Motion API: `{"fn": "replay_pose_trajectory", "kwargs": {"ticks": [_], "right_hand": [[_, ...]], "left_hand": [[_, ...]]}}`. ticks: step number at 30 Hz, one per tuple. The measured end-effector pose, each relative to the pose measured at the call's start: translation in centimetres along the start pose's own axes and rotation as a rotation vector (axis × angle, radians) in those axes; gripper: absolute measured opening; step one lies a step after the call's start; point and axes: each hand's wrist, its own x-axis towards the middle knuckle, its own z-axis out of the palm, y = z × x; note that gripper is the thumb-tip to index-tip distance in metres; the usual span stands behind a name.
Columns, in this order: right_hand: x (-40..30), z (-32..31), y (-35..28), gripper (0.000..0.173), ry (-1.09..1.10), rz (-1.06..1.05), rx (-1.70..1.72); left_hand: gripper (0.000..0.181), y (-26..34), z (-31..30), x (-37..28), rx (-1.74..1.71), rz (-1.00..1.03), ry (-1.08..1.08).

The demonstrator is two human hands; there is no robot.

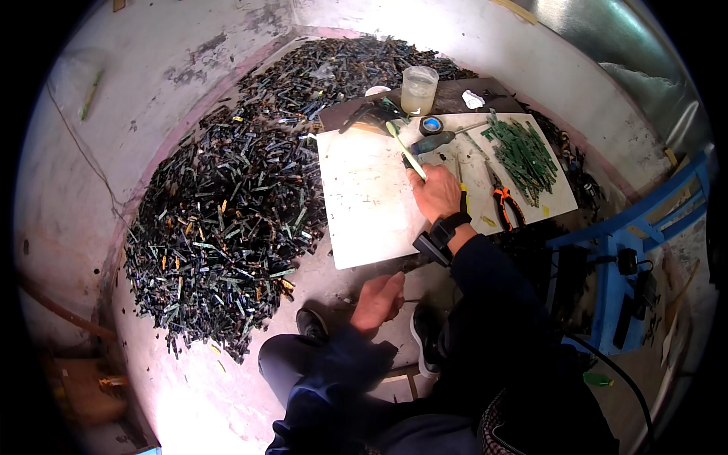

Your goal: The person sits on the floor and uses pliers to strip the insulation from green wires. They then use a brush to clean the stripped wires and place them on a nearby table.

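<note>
My right hand (435, 190), with a dark watch-like band on the wrist, reaches over a white board (364, 210). Its fingers are around a pale green toothbrush (405, 149), whose head points away from me. A small dark piece (407, 161) shows by the fingertips; I cannot tell whether it is gripped too. Below the board's near edge, my left hand (379, 301) is curled above my feet, with nothing visible in it. Just beyond the right hand lie a screwdriver (433, 143) with a dark handle and a roll of black tape (431, 125).
Green circuit-board strips (523, 156) are piled at the board's right, near orange-and-black pliers (505, 202). A plastic beaker of cloudy liquid (420, 91) stands behind. A large heap of dark strips (227, 227) covers the floor at left. A blue chair (614, 284) stands at right.
</note>
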Motion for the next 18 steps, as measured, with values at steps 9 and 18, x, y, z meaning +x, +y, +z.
{"fn": "replay_pose_trajectory", "kwargs": {"ticks": [9,18], "right_hand": [[-0.5,-0.4,-0.9,0.034,-0.069,0.005,0.067],[-6.1,-5.3,-3.3,0.036,-0.469,0.019,0.635]], "left_hand": [[0.036,0.0,-0.4,0.0,-0.027,0.013,0.012],[0.052,1.2,-0.4,-0.3,-0.099,0.055,0.053]]}}
